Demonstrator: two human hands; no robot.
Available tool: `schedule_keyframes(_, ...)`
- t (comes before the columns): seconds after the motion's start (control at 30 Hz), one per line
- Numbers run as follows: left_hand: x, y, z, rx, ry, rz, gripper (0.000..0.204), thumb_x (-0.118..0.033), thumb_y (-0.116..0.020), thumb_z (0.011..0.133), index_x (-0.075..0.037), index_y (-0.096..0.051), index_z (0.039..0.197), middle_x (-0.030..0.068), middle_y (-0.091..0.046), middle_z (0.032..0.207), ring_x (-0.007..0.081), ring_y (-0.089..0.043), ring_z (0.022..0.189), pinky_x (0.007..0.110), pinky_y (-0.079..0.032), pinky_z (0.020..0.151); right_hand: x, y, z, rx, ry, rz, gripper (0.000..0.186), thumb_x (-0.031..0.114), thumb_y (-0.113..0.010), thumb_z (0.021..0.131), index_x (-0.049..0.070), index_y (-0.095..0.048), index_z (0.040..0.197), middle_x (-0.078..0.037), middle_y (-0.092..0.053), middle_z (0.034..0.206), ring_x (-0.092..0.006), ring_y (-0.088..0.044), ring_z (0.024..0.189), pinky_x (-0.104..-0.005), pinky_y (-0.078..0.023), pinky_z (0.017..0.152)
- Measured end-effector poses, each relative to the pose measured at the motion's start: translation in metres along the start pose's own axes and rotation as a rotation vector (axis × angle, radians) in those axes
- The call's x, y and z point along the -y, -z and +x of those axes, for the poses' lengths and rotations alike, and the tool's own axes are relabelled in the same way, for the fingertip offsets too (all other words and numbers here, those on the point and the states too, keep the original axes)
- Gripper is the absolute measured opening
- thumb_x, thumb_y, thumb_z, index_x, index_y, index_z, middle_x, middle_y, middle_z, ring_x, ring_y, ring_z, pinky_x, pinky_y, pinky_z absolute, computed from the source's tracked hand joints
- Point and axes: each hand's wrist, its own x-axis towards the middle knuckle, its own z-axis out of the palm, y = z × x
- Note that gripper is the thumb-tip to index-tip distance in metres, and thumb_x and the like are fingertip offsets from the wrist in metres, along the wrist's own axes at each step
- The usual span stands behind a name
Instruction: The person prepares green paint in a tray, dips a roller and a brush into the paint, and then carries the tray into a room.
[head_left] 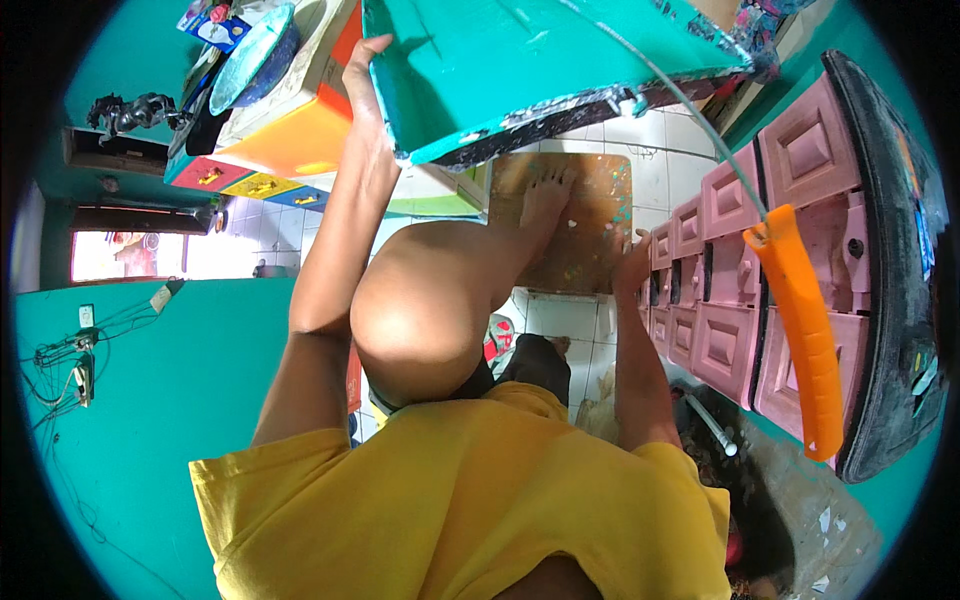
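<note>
My left hand (368, 85) is closed on the left rim of a teal paint tray (520, 75), its fingers hooked over the edge. White and dark smears run along the tray's near edge. A paint roller's long wire rod crosses above the tray and ends in an orange handle (797, 335) at the right, with no hand on it. Low down, my right hand (632, 265) is beside the right edge of a paint-spotted wooden stool (590, 215). Its fingers look stretched and apart; whether they touch the stool is unclear. My bare foot (547, 200) rests on the stool.
Pink drawers (720, 290) with a dark top stand close on the right. At the upper left, a multicoloured cabinet (290, 140) bears a paint-smeared bowl (255, 60). Tangled cords (70, 365) hang on the teal wall. A white pipe (712, 425) lies low at the right.
</note>
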Motion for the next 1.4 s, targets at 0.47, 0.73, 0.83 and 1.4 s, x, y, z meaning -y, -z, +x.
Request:
schedule_keyframes(0.47,0.022,-0.018,0.035,0.05,0.059,-0.154,0.039,-0.025,-0.05,0.076,-0.003,-0.052,0.108,0.0144,-0.057,0.102,0.029,-0.055,0.09,0.043,-0.043,0.083,0.02,0.012,0.024,0.374,-0.283,-0.121,0.067,0.064,-0.059,0.066,-0.002,-0.056,0.082,-0.023,-0.061,0.073,-0.0385,-0.059,0.075,-0.0441,-0.045,0.066)
schedule_keyframes(0.73,0.017,-0.011,0.027,0.009,0.055,-0.164,0.03,-0.024,-0.052,0.076,-0.003,-0.057,0.096,0.0132,-0.061,0.089,0.0252,-0.058,0.078,0.037,-0.048,0.072,-0.01,-0.007,0.011,0.175,-0.14,-0.013,0.062,0.06,-0.064,0.064,-0.002,-0.06,0.071,-0.021,-0.059,0.064,-0.0369,-0.058,0.063,-0.0423,-0.044,0.058)
schedule_keyframes(0.83,0.017,0.042,0.055,0.071,0.105,-0.151,0.03,-0.024,-0.051,0.077,-0.003,-0.057,0.097,0.0127,-0.061,0.088,0.0251,-0.058,0.077,0.037,-0.048,0.072,-0.001,-0.006,0.021,0.241,-0.162,0.027,0.061,0.059,-0.063,0.066,-0.003,-0.06,0.07,-0.022,-0.058,0.064,-0.0372,-0.058,0.063,-0.0426,-0.044,0.059)
schedule_keyframes(1.4,0.029,0.002,0.05,0.021,0.093,-0.194,0.057,-0.033,-0.048,0.069,-0.006,-0.044,0.119,0.0164,-0.051,0.113,0.0325,-0.052,0.099,0.045,-0.042,0.087,-0.039,-0.026,0.038,0.164,-0.113,-0.034,0.054,0.053,-0.056,0.075,0.0,-0.057,0.065,-0.021,-0.054,0.061,-0.0367,-0.054,0.06,-0.0452,-0.039,0.055)
